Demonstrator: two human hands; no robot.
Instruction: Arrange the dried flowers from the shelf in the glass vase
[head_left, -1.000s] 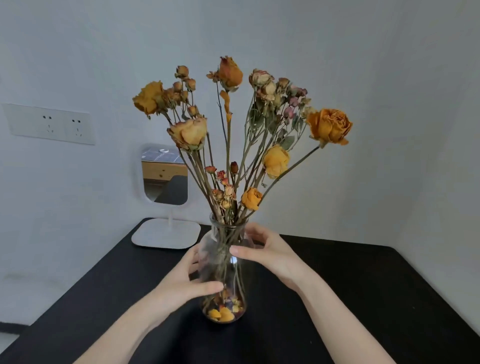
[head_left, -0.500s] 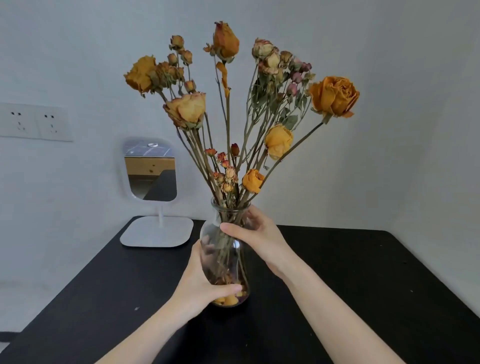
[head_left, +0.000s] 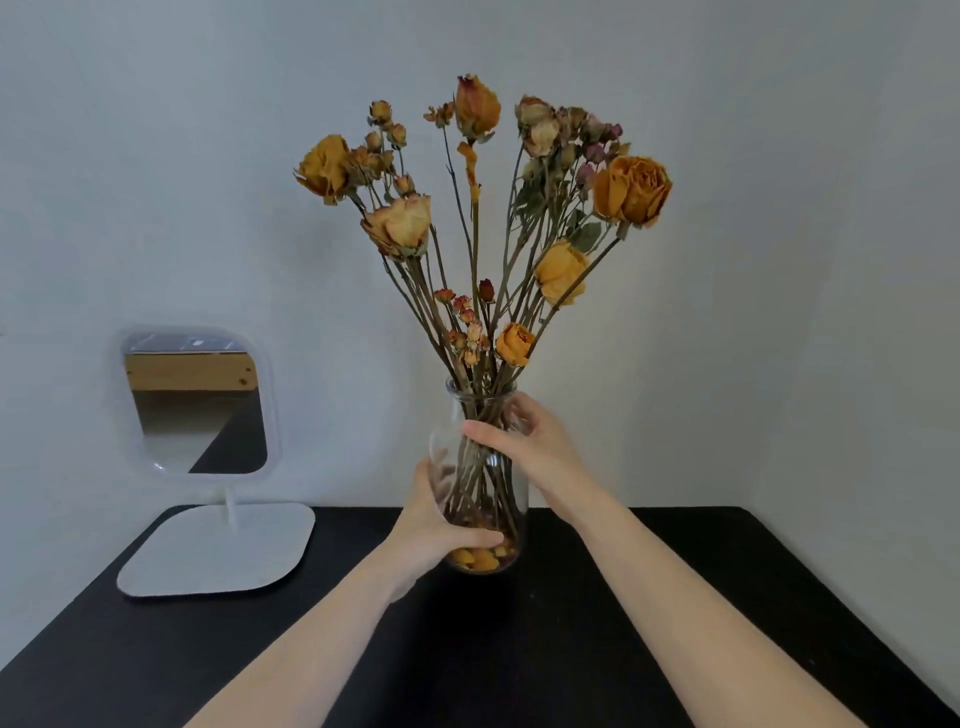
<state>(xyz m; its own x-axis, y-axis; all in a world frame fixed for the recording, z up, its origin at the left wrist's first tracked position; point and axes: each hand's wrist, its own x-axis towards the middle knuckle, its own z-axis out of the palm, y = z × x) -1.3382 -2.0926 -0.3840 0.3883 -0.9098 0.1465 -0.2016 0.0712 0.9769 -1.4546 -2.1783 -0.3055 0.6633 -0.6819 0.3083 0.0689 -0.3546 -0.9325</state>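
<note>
On the black counter (head_left: 649, 597), right of the white mirror (head_left: 200, 410): glass vase (head_left: 511, 499), upright, dried flowers (head_left: 483, 218) inside; left hand (head_left: 441, 525) grasping its lower body, right hand (head_left: 530, 441) grasping its neck.

A plain pale wall (head_left: 779, 260) fills the back, meeting a second wall (head_left: 924, 467) in a corner on the right. Below them lies a black table (head_left: 623, 649) with a matte top. On its far left stands a white mirror (head_left: 195, 400) with rounded corners, tilted on a thin stem above a flat white base (head_left: 215, 551). The glass reflects a wooden beam and part of the dark tabletop. The light is soft and even, with faint shadows.
</note>
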